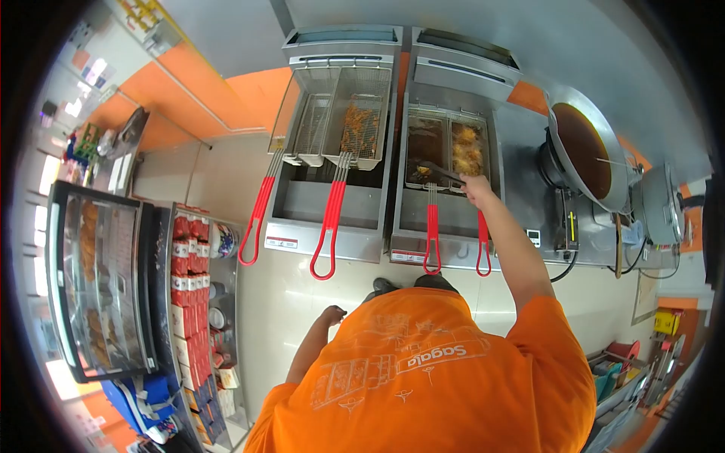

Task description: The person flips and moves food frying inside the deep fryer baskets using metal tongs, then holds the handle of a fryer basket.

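My right hand point(476, 189) is closed round the handle end of dark tongs point(445, 174), at the front of the right fryer point(445, 219). The tongs reach left into the oil of the left fry basket point(427, 136), where a small golden piece shows at their tip. Golden fried pieces point(467, 151) fill the basket beside it. Two red basket handles point(432, 234) stick out towards me. My left hand point(332, 314) hangs low by my side, away from the fryers, its fingers loosely curled with nothing visible in them.
The left fryer point(325, 211) has raised wire baskets, one holding orange crumbs point(359, 128); their red handles point(330, 226) jut out. A wide pan of brown liquid point(581, 147) stands on a burner at right. A glass display cabinet point(98, 279) and stocked shelves point(192, 302) stand at left.
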The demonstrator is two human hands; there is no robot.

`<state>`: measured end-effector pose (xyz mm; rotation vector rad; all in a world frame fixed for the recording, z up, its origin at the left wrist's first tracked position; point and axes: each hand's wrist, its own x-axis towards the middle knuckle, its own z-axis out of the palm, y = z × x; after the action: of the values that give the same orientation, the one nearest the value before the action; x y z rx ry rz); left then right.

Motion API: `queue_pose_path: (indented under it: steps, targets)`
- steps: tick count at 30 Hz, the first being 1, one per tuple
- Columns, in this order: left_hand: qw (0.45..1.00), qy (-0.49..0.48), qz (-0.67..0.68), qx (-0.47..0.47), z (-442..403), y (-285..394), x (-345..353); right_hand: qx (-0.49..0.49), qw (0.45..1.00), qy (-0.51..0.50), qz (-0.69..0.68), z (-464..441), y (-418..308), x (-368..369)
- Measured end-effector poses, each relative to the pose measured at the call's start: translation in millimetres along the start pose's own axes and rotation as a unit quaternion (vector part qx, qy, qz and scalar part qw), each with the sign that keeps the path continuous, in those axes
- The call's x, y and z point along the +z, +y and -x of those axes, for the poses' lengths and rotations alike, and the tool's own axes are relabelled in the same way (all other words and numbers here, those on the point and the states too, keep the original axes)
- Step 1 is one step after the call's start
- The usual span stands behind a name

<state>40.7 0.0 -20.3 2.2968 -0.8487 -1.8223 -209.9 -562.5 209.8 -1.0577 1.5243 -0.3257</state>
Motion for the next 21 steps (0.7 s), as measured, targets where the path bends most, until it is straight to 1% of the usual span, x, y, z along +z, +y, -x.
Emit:
queue_pose_path:
  steps: [1,2,3,5,7,9,14,16,19,21]
  targets:
    - [1.000,-0.003,0.013,-0.019,4.9,3.5,1.1,0.024,0.999,-0.023,-0.039,0.9,-0.8,-3.8]
    - [0.995,-0.020,-0.050,0.082,-36.8,-42.0,19.9,0.048,0.995,-0.046,-0.080,0.6,-1.4,-12.7]
    - [0.998,-0.016,-0.033,0.057,-30.0,-36.1,22.3,0.073,0.988,-0.067,-0.122,-0.1,-0.9,-17.1]
    - [1.000,-0.008,-0.004,0.008,-8.2,-12.8,15.1,0.112,0.981,-0.074,-0.140,5.9,-5.5,-18.2]
    - [1.000,-0.012,-0.002,0.014,-14.4,-16.9,20.2,0.149,0.974,-0.076,-0.151,2.4,-7.3,-21.1]
    - [1.000,-0.016,-0.003,0.008,-15.9,-14.0,21.2,0.154,0.972,-0.078,-0.162,-0.2,-6.0,-19.5]
    - [0.999,0.026,0.030,-0.004,1.8,4.7,13.1,0.162,0.968,-0.083,-0.170,0.6,-7.6,-11.0]
    - [0.999,0.034,0.037,-0.009,-1.2,3.0,12.4,0.170,0.967,-0.078,-0.171,0.5,-8.9,-6.1]
    - [0.999,0.033,0.037,0.021,-4.2,-2.6,9.8,0.177,0.971,-0.069,-0.147,-4.7,-9.2,0.3]
    - [0.998,0.035,0.048,0.003,-3.4,-3.4,10.7,0.179,0.971,-0.066,-0.143,-8.6,-8.6,3.2]
